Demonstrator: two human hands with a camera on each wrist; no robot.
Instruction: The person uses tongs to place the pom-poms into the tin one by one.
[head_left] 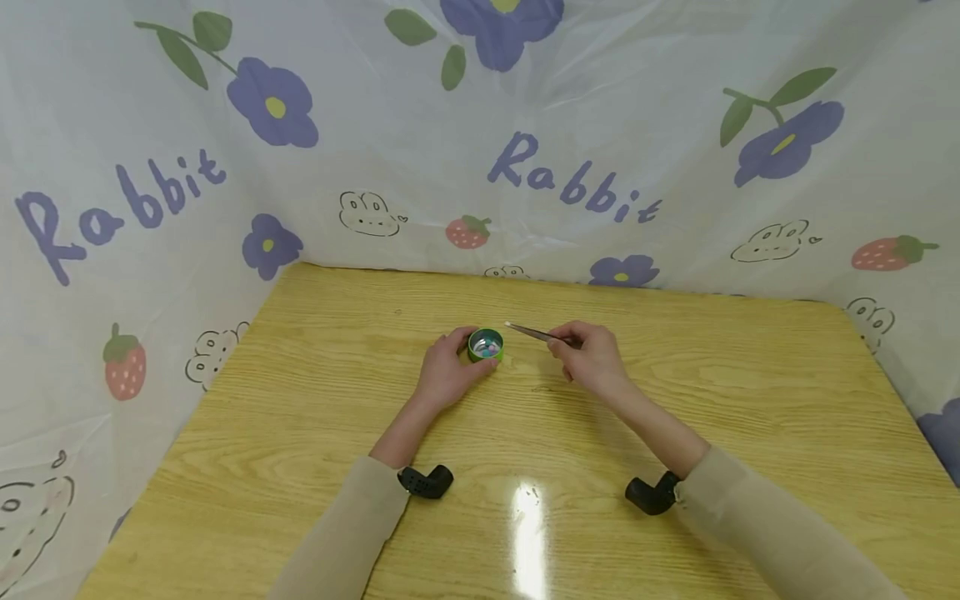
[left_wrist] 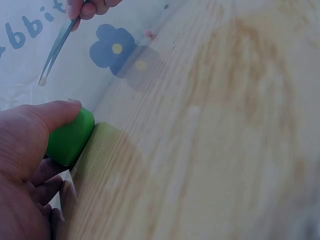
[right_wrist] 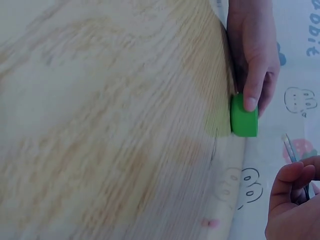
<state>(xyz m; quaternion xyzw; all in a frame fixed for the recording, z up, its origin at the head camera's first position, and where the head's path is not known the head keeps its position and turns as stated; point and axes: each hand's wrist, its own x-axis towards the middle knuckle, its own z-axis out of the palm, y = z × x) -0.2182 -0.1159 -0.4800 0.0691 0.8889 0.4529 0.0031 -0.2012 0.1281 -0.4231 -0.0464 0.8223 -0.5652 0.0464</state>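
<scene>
A small round green tin point(head_left: 487, 356) stands on the table, with several pink, blue and pale little pieces point(head_left: 488, 347) inside. My left hand point(head_left: 446, 368) grips the tin from its left side, thumb at the near wall and fingers behind it. In my right hand point(head_left: 592, 354) I pinch a pair of metal tweezers point(head_left: 537, 333), pointing left. A tiny whitish bead point(left_wrist: 43, 81) sits between the tweezer tips, just right of and above the tin's rim. From the right wrist view, the green tin's wall point(right_wrist: 244, 117) shows under the left thumb.
The wood-grain table point(head_left: 337, 350) runs back to a white cloth wall point(head_left: 420, 150) printed with flowers, strawberries and rabbits. Black camera mounts point(head_left: 426, 482) sit on both wrists at the sleeve cuffs. Light glares off the table's near middle.
</scene>
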